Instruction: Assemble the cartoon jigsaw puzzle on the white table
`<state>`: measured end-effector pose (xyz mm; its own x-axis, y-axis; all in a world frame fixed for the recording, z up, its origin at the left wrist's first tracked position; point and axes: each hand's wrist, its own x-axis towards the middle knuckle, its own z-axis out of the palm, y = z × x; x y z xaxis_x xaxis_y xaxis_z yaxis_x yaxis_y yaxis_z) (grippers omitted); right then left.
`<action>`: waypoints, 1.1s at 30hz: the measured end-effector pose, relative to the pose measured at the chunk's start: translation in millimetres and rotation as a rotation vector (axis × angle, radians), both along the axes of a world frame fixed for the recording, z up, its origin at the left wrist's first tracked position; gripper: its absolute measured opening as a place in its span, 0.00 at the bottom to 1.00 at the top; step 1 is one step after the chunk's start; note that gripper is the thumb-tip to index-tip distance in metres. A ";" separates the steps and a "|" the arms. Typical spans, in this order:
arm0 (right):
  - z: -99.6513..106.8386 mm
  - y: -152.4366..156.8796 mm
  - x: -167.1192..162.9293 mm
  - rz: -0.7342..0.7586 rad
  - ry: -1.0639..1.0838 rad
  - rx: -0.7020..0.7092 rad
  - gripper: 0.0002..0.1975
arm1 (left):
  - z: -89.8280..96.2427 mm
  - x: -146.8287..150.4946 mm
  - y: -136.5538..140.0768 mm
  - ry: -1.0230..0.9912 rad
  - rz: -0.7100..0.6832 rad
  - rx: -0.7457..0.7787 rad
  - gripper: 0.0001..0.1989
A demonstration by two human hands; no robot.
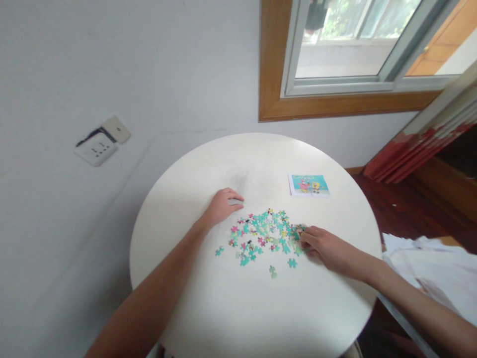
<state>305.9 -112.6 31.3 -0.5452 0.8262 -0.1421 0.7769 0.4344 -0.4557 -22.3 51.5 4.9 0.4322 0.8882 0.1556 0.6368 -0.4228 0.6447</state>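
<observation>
While the right hand (325, 246) pinches at the right fringe of the puzzle pieces (266, 234), fingertips closed on what looks like one small piece, the left hand (222, 205) lies loosely curled and holding nothing on the round white table (223, 298), just upper left of the scatter. A sweeping forearm could probably push the stray pieces at the lower edge of the pile toward the rim, and they might drop. Mostly teal with pink and yellow flecks, the pieces lie loose and unjoined at the frame's centre. A reference picture (309, 185) sits apart, upper right of them.
</observation>
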 end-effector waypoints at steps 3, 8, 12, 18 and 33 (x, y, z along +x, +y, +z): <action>4.6 -3.7 -2.4 -0.012 0.019 -0.021 0.08 | -1.9 3.7 -4.0 0.027 0.016 0.034 0.10; 20.6 -0.6 -8.3 -0.064 0.157 -0.060 0.09 | -2.0 6.7 -7.5 0.052 0.011 0.050 0.09; 26.5 25.9 -19.1 -0.236 0.383 0.111 0.11 | 4.6 -2.9 -2.3 0.026 -0.164 -0.031 0.10; 18.2 93.8 -52.5 -0.475 0.732 0.033 0.05 | 7.7 -7.2 -1.1 0.001 -0.168 -0.038 0.09; -37.0 149.0 -115.3 -0.570 0.691 -0.066 0.07 | -5.6 11.9 -9.4 0.015 0.078 0.074 0.05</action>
<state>190.6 36.4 -5.7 -0.0362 0.9993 0.0083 0.4099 0.0224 -0.9118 -10.4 42.0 -0.7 0.3655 0.9053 0.2163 0.6789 -0.4183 0.6034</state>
